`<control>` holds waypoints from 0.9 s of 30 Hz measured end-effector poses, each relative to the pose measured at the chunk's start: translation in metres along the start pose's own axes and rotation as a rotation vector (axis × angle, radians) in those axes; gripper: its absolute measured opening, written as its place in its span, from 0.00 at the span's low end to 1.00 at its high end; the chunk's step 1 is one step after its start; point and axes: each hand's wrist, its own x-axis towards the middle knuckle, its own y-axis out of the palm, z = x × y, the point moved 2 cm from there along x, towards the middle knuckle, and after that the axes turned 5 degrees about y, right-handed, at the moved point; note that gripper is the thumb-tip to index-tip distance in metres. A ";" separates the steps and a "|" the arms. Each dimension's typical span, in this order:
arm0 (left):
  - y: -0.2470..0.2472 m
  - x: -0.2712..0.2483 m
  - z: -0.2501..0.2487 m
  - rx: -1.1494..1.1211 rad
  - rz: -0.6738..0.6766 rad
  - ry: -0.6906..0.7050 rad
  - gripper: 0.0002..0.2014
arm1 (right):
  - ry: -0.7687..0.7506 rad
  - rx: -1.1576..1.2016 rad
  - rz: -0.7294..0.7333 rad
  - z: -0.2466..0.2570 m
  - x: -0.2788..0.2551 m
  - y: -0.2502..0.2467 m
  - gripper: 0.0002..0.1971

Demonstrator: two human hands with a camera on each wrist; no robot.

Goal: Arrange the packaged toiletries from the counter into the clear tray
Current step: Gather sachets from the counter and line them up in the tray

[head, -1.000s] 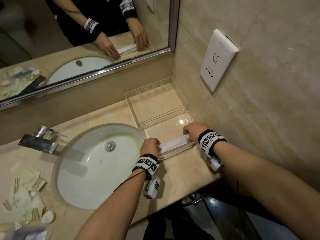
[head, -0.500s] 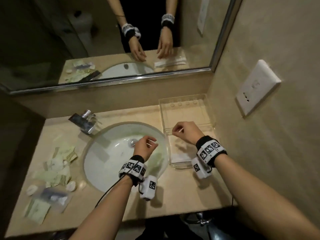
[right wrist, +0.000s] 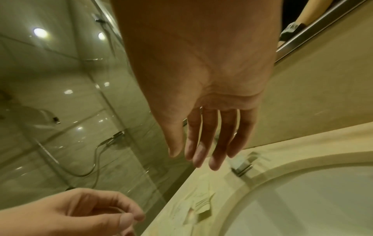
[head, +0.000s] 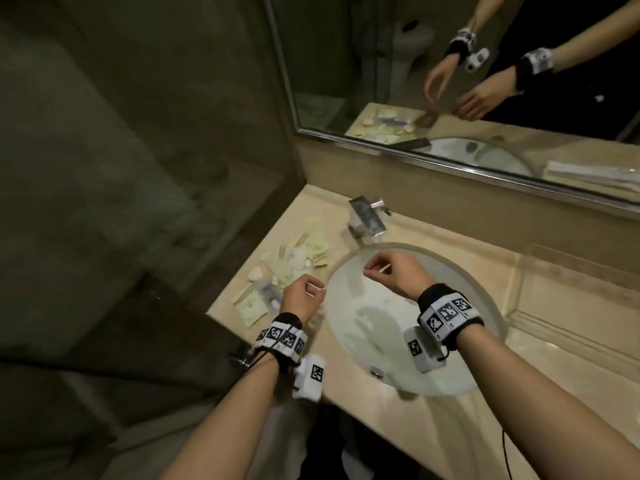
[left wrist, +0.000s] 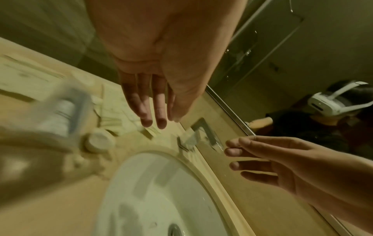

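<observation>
A pile of pale green sachets and small white packets (head: 294,265) lies on the beige counter left of the sink. The clear tray (head: 519,282) stands at the far right by the wall, partly cut off. My left hand (head: 317,292) hovers at the sink's left rim beside the pile, fingers loosely curled and holding nothing. My right hand (head: 372,271) hangs over the basin, also holding nothing. In the left wrist view my left hand (left wrist: 155,118) points at blurred packets (left wrist: 60,111). The right wrist view shows my right hand (right wrist: 199,153) relaxed above the sachets (right wrist: 201,206).
The white sink basin (head: 398,327) fills the middle of the counter, with a chrome faucet (head: 367,220) behind it. A mirror (head: 485,81) runs along the back wall. A glass shower partition (head: 173,168) bounds the counter's left end.
Both hands let go of the long white packet in the tray and swung left across the sink towards the pile. The head view turned left with them.
</observation>
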 end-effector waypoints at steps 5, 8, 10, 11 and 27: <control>-0.055 0.018 0.054 -0.010 -0.093 -0.108 0.06 | -0.052 -0.054 0.074 0.048 0.043 0.054 0.08; -0.084 0.033 0.086 -0.025 -0.112 -0.156 0.07 | -0.040 -0.087 0.102 0.071 0.069 0.086 0.07; -0.100 0.044 0.106 -0.001 -0.097 -0.179 0.06 | -0.036 -0.102 0.118 0.084 0.086 0.107 0.07; -0.106 0.050 0.115 0.005 -0.101 -0.191 0.06 | -0.028 -0.108 0.124 0.089 0.094 0.117 0.06; -0.119 0.102 0.189 0.223 0.030 -0.218 0.34 | 0.455 -0.285 -0.133 0.071 0.160 0.183 0.26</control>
